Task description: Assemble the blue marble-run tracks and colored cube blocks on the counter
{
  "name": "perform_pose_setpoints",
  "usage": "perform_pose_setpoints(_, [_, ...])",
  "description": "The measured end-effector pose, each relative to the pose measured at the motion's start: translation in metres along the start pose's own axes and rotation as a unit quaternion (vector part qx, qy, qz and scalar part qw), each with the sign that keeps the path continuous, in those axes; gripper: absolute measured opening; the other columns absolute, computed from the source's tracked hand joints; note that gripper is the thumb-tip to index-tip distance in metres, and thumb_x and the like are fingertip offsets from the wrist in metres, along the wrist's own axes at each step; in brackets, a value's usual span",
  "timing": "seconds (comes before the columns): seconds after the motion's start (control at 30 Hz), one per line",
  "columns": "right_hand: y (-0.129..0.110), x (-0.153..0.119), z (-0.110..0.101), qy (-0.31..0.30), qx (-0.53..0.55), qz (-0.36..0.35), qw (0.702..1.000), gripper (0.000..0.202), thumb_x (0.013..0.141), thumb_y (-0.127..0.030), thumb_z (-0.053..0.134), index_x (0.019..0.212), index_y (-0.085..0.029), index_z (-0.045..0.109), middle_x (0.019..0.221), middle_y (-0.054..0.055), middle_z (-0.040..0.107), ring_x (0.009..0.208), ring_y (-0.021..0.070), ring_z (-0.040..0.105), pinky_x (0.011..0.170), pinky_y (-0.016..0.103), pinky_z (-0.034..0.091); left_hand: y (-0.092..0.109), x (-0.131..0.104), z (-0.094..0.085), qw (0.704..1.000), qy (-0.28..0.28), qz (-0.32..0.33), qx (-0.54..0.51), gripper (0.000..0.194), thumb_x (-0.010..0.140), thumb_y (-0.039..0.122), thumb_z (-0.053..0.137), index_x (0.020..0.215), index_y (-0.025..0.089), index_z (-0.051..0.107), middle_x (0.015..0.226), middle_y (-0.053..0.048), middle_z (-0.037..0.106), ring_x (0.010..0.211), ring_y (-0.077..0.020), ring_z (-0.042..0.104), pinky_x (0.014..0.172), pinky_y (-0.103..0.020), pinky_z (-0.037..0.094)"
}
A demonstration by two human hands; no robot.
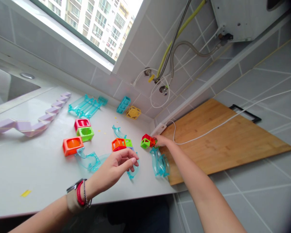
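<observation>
White counter: right hand on red-green cubes.

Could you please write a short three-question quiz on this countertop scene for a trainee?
1. True or false: the right hand touches the red and green cube pair.
2. Which thing lies just under the left hand? A) the yellow wheel piece B) a clear blue curved track C) the lilac stair track
3. Fill in: the white cable runs across the wooden ____.

Key: 1 true; 2 B; 3 board.
</observation>
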State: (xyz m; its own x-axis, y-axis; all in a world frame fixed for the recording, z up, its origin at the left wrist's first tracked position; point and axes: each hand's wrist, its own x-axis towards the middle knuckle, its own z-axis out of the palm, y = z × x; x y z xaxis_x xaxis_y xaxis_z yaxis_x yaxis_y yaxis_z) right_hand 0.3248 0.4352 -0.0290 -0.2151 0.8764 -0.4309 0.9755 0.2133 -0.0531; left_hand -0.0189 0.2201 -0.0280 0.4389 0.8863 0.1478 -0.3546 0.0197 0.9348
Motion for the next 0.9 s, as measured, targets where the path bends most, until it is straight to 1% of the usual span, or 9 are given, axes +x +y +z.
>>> perform_pose_setpoints(0.1, [0.002,-0.001,0.003,-0.006,0.007,-0.021,1.000,0.031,0.099,-0.034,0.064,0.124,-0.016,0.063,0.125,0.009,0.065,0.108,0.0246,0.067,0.092,0.045,0.057,-0.003,0.001,0.001,1.000,-0.005,-0.002,0.003,0.025,0.096,0.042,0.059,0.099,0.018,0.063,0.092,-0.004,0.070,0.081,-0.0171,0.065,0.075,-0.030,0.050])
perform_pose_setpoints(0.17, [0.003,-0.003,0.004,0.002,0.014,-0.033,0.999,0.035,0.093,-0.028,0.071,0.125,-0.017,0.063,0.126,0.009,0.066,0.111,0.0250,0.066,0.096,0.046,0.055,-0.005,0.001,0.001,1.000,-0.009,-0.003,0.004,0.024,0.096,0.042,0.059,0.099,0.018,0.063,0.093,-0.005,0.070,0.081,-0.0175,0.066,0.075,-0.030,0.050])
perform_pose_setpoints(0.27, [0.006,-0.006,0.004,0.018,0.024,-0.051,0.998,0.072,0.070,-0.009,0.087,0.135,-0.020,0.058,0.132,0.008,0.066,0.119,0.0260,0.063,0.103,0.038,0.050,-0.006,0.001,0.002,1.000,-0.015,-0.007,0.006,0.024,0.096,0.042,0.059,0.099,0.018,0.063,0.093,-0.005,0.071,0.082,-0.0177,0.066,0.075,-0.030,0.051])
perform_pose_setpoints(0.33, [0.009,-0.009,0.002,0.026,0.026,-0.059,0.998,0.088,0.059,-0.001,0.088,0.138,-0.022,0.055,0.135,0.008,0.066,0.122,0.0265,0.063,0.103,0.033,0.049,-0.006,0.000,0.002,1.000,-0.016,-0.009,0.007,0.024,0.096,0.042,0.059,0.098,0.018,0.063,0.093,-0.004,0.070,0.082,-0.0179,0.066,0.075,-0.030,0.051])
perform_pose_setpoints(0.43, [0.012,-0.011,0.000,0.037,0.008,-0.056,0.998,0.082,0.059,0.000,0.084,0.134,-0.021,0.058,0.129,0.008,0.069,0.117,0.0269,0.065,0.098,0.032,0.051,-0.006,0.001,0.001,1.000,-0.014,-0.009,0.010,0.025,0.096,0.043,0.059,0.099,0.018,0.064,0.093,-0.005,0.070,0.082,-0.0180,0.066,0.075,-0.030,0.050])
perform_pose_setpoints(0.6, [0.010,-0.010,-0.001,0.052,-0.037,-0.058,0.996,0.047,0.077,-0.010,0.076,0.122,-0.016,0.064,0.118,0.009,0.071,0.105,0.0243,0.068,0.094,0.038,0.052,-0.007,0.003,0.001,1.000,-0.001,-0.009,0.007,0.026,0.094,0.043,0.062,0.096,0.017,0.064,0.091,-0.005,0.069,0.079,-0.0175,0.066,0.074,-0.030,0.051])
perform_pose_setpoints(0.73, [0.007,-0.006,0.004,0.061,-0.047,-0.087,0.993,0.046,0.070,-0.007,0.075,0.115,-0.018,0.072,0.119,0.011,0.074,0.112,0.0277,0.067,0.097,0.031,0.048,-0.010,0.001,0.006,1.000,0.009,-0.007,-0.004,0.028,0.092,0.044,0.066,0.095,0.016,0.065,0.088,-0.006,0.069,0.077,-0.0173,0.066,0.073,-0.030,0.052])
perform_pose_setpoints(0.8, [0.011,-0.001,0.009,0.068,-0.051,-0.104,0.991,0.048,0.071,-0.008,0.073,0.118,-0.016,0.073,0.123,0.014,0.073,0.116,0.0301,0.067,0.098,0.033,0.047,-0.013,0.000,0.008,1.000,0.010,-0.005,-0.004,0.028,0.091,0.043,0.066,0.095,0.016,0.065,0.089,-0.008,0.071,0.077,-0.0176,0.066,0.073,-0.030,0.053])
perform_pose_setpoints(0.9, [0.023,0.011,0.017,0.083,-0.060,-0.128,0.986,0.060,0.069,-0.008,0.072,0.128,-0.015,0.070,0.129,0.019,0.070,0.118,0.0316,0.066,0.099,0.035,0.046,-0.018,0.000,0.014,0.999,0.013,-0.002,0.052,0.022,0.092,0.037,0.063,0.094,0.016,0.066,0.089,-0.011,0.075,0.075,-0.0176,0.067,0.069,-0.029,0.052])
